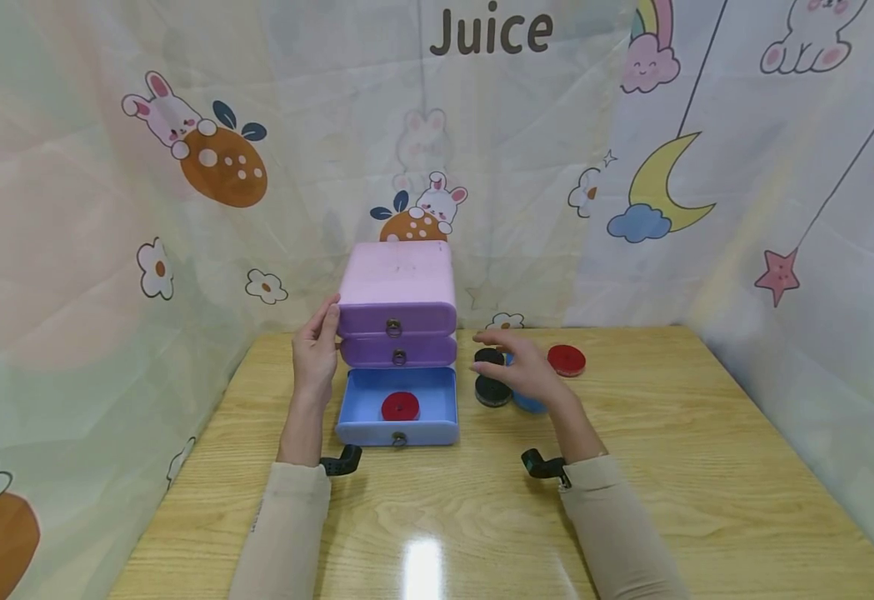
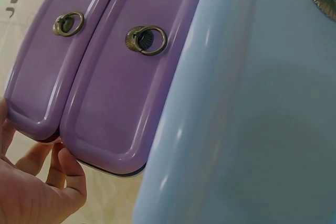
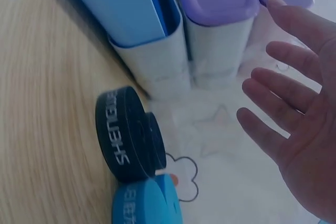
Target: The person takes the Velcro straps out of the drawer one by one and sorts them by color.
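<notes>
A small drawer cabinet (image 1: 402, 275) with a pink top stands on the table. Its two purple drawers (image 2: 121, 77) are closed, while the blue bottom drawer (image 1: 437, 394) is pulled out with a red roll of tape (image 1: 401, 407) lying inside. My left hand (image 1: 314, 354) holds the cabinet's left side near the top, thumb at the front edge and fingers bent along the side. To the right, my right hand (image 1: 522, 367) is empty, fingers spread, above black tape rolls (image 3: 123, 135) and blue tape (image 3: 142, 203), which it partly covers in the head view.
Another red tape roll (image 1: 566, 360) lies right of the right hand. Behind the table (image 1: 631, 467) hangs a printed cloth backdrop (image 1: 317, 167), which also runs along both sides. Brass rings (image 2: 149, 40) hang on the drawer fronts.
</notes>
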`<action>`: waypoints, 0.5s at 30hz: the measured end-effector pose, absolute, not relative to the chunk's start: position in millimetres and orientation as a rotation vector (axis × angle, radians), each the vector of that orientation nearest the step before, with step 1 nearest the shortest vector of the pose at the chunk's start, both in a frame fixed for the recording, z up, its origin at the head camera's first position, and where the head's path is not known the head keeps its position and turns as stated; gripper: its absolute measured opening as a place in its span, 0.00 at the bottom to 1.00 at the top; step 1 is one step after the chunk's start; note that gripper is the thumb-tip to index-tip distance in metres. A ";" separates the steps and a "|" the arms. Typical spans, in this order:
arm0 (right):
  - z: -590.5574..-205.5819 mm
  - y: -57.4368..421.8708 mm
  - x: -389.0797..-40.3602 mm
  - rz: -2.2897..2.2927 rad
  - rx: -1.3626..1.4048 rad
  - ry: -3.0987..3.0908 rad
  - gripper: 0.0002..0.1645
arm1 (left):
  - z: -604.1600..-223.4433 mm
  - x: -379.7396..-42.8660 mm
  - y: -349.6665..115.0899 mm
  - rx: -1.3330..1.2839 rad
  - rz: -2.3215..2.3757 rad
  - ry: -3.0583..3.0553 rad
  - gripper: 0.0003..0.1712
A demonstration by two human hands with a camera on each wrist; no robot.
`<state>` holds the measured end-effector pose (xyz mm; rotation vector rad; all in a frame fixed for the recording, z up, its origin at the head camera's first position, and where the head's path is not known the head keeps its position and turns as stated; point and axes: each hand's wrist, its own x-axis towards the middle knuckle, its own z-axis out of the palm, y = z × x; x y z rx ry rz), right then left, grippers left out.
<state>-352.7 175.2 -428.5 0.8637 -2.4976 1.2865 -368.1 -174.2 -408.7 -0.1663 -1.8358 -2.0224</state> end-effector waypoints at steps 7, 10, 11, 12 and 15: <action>-428.2 160.1 -352.7 1.253 0.944 -2.487 0.29 | -394.0 -353.9 -170.7 -0.162 -2.012 -1.875 0.25; -428.1 153.7 -352.9 1.239 0.988 -2.483 0.29 | -389.8 -349.2 -169.4 -0.161 -2.016 -1.874 0.24; -428.1 151.5 -352.8 1.232 0.996 -2.489 0.29 | -389.7 -349.0 -169.5 -0.162 -2.017 -1.873 0.24; -427.6 149.5 -352.6 1.229 1.001 -2.495 0.30 | -390.1 -349.4 -169.8 -0.166 -2.022 -1.867 0.24; -427.0 144.5 -351.4 1.192 0.985 -2.520 0.30 | -394.9 -354.0 -171.6 -0.170 -2.032 -1.853 0.24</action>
